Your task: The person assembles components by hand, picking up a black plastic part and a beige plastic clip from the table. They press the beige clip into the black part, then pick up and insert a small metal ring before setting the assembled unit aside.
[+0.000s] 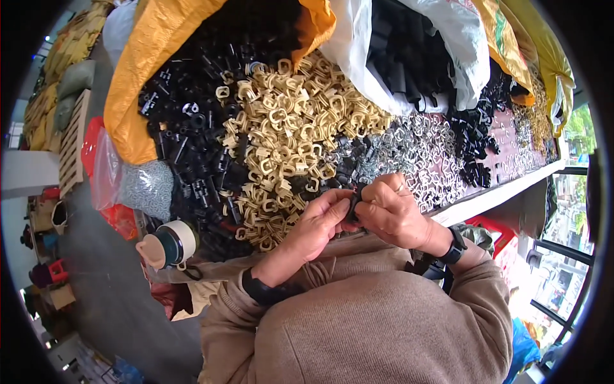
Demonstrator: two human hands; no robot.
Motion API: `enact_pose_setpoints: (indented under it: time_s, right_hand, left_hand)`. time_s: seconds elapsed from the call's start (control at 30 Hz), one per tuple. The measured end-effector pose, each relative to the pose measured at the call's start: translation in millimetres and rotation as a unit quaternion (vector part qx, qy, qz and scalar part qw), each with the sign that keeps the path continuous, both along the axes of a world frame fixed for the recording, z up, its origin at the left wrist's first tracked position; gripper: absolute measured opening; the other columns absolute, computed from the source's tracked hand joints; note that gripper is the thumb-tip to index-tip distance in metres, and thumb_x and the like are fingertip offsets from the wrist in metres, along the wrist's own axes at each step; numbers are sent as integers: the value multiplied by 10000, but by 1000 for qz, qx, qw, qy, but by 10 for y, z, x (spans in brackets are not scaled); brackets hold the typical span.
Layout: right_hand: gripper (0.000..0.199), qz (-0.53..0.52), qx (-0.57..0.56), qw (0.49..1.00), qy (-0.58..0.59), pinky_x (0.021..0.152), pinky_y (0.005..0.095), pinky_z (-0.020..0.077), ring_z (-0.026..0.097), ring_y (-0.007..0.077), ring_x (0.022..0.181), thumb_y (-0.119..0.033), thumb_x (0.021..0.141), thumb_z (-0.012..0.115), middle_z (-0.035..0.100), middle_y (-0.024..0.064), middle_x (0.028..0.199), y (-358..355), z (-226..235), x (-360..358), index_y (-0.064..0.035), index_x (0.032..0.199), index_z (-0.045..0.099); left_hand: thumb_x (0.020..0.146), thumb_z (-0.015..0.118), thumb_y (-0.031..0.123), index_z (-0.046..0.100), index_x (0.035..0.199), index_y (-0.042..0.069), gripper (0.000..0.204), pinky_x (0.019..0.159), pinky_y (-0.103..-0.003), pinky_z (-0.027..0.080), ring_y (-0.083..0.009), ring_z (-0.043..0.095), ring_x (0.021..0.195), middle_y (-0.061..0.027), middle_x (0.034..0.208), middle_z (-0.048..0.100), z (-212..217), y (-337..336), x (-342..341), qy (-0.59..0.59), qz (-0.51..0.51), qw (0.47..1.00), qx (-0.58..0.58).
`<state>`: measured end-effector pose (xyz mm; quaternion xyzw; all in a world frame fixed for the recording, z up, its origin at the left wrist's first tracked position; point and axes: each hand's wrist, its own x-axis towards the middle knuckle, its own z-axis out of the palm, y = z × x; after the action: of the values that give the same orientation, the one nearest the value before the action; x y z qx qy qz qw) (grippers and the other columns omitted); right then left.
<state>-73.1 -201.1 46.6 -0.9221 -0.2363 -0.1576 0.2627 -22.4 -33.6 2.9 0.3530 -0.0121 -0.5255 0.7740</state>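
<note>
My left hand and my right hand meet at the near edge of the table, both pinching one small black plastic part between their fingertips. Most of the part is hidden by my fingers. Just beyond the hands lies a heap of cream plastic buckles, with black plastic parts to its left and shiny metal clips to its right. Both wrists wear dark bands, and my sleeves are tan.
An orange sack spills black parts at the back left. A white bag holds more black pieces. A clear bag of small grey parts sits left, and a green-and-cream bottle lies by the table edge.
</note>
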Motion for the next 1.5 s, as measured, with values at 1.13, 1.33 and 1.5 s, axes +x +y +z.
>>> enact_pose_setpoints:
  time_s: [1.13,1.33,1.5]
  right_hand:
    - [166,-321,-111,924,178,568,296,427,527,273,660,-79,701,583,519,101,783,-1308,-722,-274,-56,858,534]
    - [74,-330,113,926,141,509,245,383,478,159,543,-62,736,561,499,46,658,-1367,-635,-212,-31,789,519]
    - [88,-321,334,857,227,490,186,321,400,69,535,-104,792,536,449,-27,639,-1358,-698,-304,-27,767,499]
  left_hand:
    - [822,495,101,479,1059,11,254,737,-251,455,-173,562,843,-119,990,556,-36,-165,152,27,-56,997,40]
    - [826,489,108,479,1056,17,248,715,-244,462,-166,565,825,-121,996,554,-35,-86,172,20,-30,998,46]
    - [827,486,105,477,1054,11,247,701,-239,466,-152,565,808,-120,996,554,-15,-66,141,24,-19,999,45]
